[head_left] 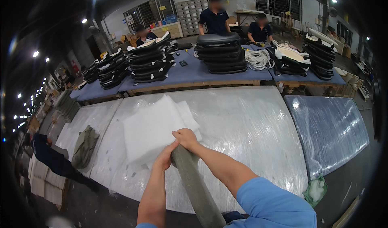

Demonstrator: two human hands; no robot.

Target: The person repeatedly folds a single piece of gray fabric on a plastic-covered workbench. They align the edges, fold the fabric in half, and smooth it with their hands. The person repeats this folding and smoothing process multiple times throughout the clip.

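Free path R over wrapped tbl; white sheets block fwd-L, gray roll btwn arms.

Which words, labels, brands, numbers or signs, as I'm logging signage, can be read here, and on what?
No text is legible.
Yellow sign on the barred window: too small.
Pale labels on the gray drawer cabinet: too small.
Small chest mark on the standing co-worker's navy shirt: too blurred.
Gray-green fabric, white padding sheets: no print visible.

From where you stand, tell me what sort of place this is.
Probably an upholstery workshop: stacks of black padded pieces stand on blue-topped tables, with soft-looking white sheets lying nearer.
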